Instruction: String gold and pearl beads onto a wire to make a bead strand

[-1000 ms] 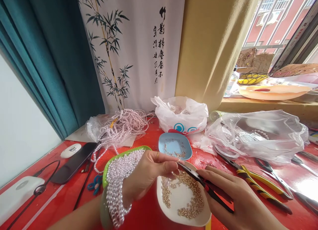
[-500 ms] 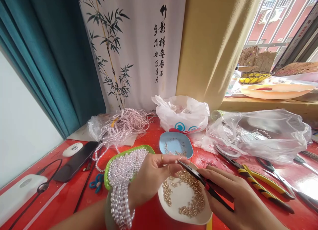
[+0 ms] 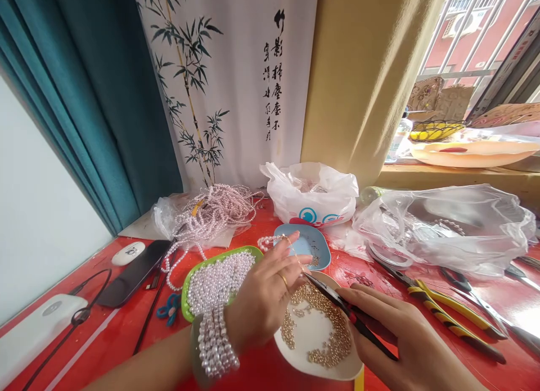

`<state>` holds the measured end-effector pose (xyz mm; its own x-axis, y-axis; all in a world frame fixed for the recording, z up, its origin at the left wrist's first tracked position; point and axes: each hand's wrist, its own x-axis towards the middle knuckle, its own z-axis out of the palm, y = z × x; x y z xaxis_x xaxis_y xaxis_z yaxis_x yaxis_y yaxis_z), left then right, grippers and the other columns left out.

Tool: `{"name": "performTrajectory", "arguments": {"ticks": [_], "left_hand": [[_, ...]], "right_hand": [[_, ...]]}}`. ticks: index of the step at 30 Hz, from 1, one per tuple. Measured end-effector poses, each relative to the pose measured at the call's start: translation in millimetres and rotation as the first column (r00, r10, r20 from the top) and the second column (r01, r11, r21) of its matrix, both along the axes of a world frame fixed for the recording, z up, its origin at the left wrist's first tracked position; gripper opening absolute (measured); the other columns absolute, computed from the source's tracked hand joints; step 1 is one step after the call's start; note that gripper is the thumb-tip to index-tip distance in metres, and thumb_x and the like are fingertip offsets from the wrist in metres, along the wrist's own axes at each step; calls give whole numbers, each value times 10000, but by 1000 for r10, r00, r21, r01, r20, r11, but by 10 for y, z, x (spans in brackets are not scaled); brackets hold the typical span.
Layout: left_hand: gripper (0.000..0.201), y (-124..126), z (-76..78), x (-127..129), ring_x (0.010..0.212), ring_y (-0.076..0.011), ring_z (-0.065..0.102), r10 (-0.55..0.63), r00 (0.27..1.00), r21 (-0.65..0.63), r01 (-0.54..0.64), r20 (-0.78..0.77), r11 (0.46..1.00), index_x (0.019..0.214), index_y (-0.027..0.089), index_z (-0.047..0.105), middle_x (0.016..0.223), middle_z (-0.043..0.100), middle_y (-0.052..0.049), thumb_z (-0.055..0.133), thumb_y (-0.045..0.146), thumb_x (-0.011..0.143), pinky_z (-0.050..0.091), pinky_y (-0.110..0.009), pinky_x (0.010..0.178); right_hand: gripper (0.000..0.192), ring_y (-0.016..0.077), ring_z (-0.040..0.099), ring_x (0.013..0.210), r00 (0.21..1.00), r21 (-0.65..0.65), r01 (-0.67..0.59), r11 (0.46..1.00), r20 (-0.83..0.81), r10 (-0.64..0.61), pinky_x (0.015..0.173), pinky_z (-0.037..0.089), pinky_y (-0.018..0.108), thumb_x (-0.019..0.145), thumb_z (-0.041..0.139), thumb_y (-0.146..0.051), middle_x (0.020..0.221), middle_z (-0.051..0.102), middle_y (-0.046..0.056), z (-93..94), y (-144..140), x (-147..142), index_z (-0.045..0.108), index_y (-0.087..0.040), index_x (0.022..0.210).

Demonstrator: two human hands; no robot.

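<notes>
My left hand (image 3: 265, 292), a ring on one finger and rows of pearl beads round the wrist, is closed on a thin gold chain (image 3: 296, 255). Pearl beads (image 3: 266, 243) continue from that chain beyond the fingers. My right hand (image 3: 396, 326) grips black-and-red pliers (image 3: 337, 301), their jaw tips touching or very near the chain at my left fingertips; how far the jaws are closed cannot be made out. Below both hands sits a white dish (image 3: 313, 329) of gold beads. A green tray (image 3: 184, 292) of pearl beads is partly behind my left hand.
A blue dish (image 3: 324, 250) with small metal pieces lies beyond my hands. Strung pearls (image 3: 223, 205) are heaped behind the green tray. Yellow-black pliers (image 3: 459, 318) and scissors (image 3: 476, 301) lie to the right. Plastic bags (image 3: 312, 197) line the back of the red table.
My left hand has turned, its fingers now extending forward and up. The gold chain and pearl strand have come into view over the blue dish. The pliers stay nearly in place.
</notes>
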<state>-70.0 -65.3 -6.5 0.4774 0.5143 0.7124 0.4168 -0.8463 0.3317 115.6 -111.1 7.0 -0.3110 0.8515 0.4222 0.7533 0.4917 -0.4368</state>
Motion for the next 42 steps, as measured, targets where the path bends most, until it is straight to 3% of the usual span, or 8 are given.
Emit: {"name": "performTrajectory", "arguments": {"ticks": [6, 12, 18, 23, 27, 34, 42], "left_hand": [[200, -1, -24, -13, 1221, -260, 312, 15, 999, 100, -10, -48, 995, 931, 75, 552, 1011, 620, -137, 401, 49, 801, 352, -495, 951], [200, -2, -23, -23, 1228, -253, 296, 32, 997, 174, -19, -76, 984, 921, 59, 551, 989, 625, -137, 402, 27, 792, 357, -470, 962], [188, -4, -16, -9, 1200, -266, 336, 73, 992, 236, -46, -107, 971, 902, 49, 551, 937, 631, -140, 397, 33, 796, 384, -472, 936], [186, -11, 30, -6, 1010, -229, 512, 51, 988, 192, -22, -144, 981, 869, 65, 534, 824, 642, -109, 364, 29, 804, 354, -503, 941], [199, -28, 93, -5, 879, -206, 569, 35, 981, 144, -8, -189, 990, 828, 79, 533, 753, 634, -90, 336, 53, 825, 356, -515, 927], [201, -26, 134, -24, 1005, -220, 509, -31, 974, 111, 57, -223, 992, 798, 75, 545, 730, 618, -90, 349, 32, 811, 386, -459, 920], [228, -39, 186, -63, 1019, -238, 484, -98, 960, -3, 101, -261, 995, 782, 76, 559, 723, 598, -97, 337, 29, 804, 391, -445, 897]], "right_hand": [[336, 203, 641, 757, 997, -48, -35, 998, -64, 32, 582, 533, 242, 701, 461, -182, 878, 686, 52, -20, -1, -15, 642, -221, 982], [305, 198, 639, 778, 992, -108, 33, 994, -121, -46, 615, 534, 226, 684, 496, -208, 900, 679, 67, -66, -28, -23, 661, -192, 940], [306, 179, 648, 701, 985, -187, -67, 980, -166, 36, 544, 534, 203, 700, 458, -155, 806, 689, 39, 32, -22, -69, 662, -200, 924], [300, 198, 641, 727, 999, -38, -40, 998, -33, 39, 564, 531, 233, 703, 450, -172, 873, 678, 62, -2, -14, -30, 642, -197, 933], [320, 186, 640, 641, 996, 106, -36, 994, 84, 27, 515, 519, 238, 697, 407, -135, 820, 674, 68, -37, -20, 10, 620, -197, 929], [280, 174, 639, 588, 954, 232, -113, 966, 296, 40, 455, 510, 219, 745, 407, -158, 803, 672, 78, -21, -6, 97, 565, -184, 974], [265, 183, 631, 541, 928, 333, -147, 931, 371, 13, 403, 496, 239, 810, 345, -216, 769, 671, 119, 10, 7, 99, 552, -145, 960]]}}
